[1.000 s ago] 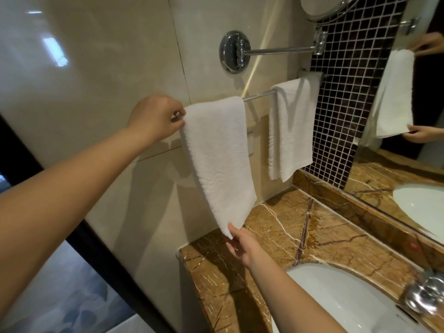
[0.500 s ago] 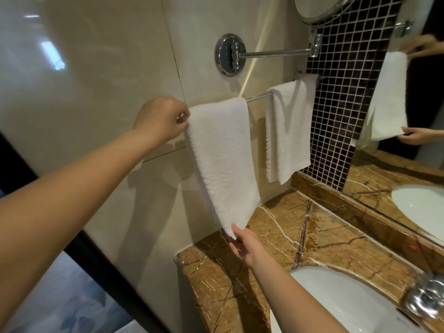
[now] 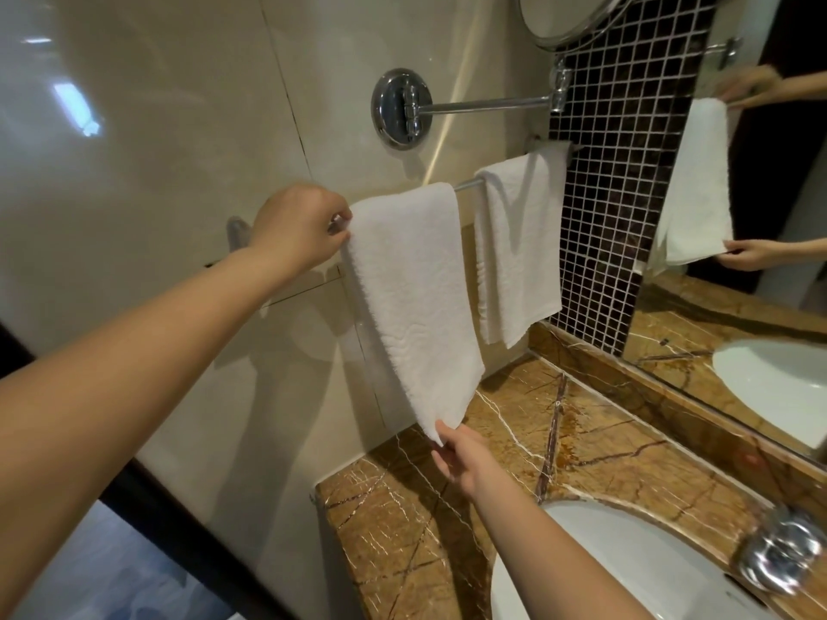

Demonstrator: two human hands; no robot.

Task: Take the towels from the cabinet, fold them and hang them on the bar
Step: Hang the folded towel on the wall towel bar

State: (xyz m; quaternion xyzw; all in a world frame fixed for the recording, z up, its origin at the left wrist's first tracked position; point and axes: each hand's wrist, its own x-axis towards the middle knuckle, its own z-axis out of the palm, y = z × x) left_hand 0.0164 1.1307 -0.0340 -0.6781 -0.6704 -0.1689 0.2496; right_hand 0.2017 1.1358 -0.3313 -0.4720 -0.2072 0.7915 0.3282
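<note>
Towel bar [image 3: 467, 184]: slim round chrome rod, fixed level on a glossy cream wall [image 3: 156, 149] of large smooth tiles. Near towel [image 3: 416, 302]: white terry cloth, folded to a long narrow strip with a raised wavy pattern, draped over the bar's left half and hanging slanted, its lower end pulled away from the wall. Left hand [image 3: 300, 230]: at the bar's left end, fingers curled and pinching the top left edge of the near towel. Right hand [image 3: 463, 458]: well below the bar, thumb and fingertips pinching the towel's bottom corner. Far towel [image 3: 519, 243]: same white terry, folded, hanging straight on the bar's right half, apart from the near towel. Above the bar: round chrome wall mount [image 3: 402, 107] with a straight arm that reaches to a round mirror [image 3: 564, 20], only its rim in view. Right of the bar: a strip of small dark square mosaic tiles [image 3: 617, 172], then a flat wall mirror [image 3: 760, 284] that reflects the towel and both hands. Below the bar: a counter [image 3: 604, 440] of polished brown marble with pale and dark veins, a white oval basin [image 3: 626, 566] set into it, and a blurred chrome tap [image 3: 778, 557].
</note>
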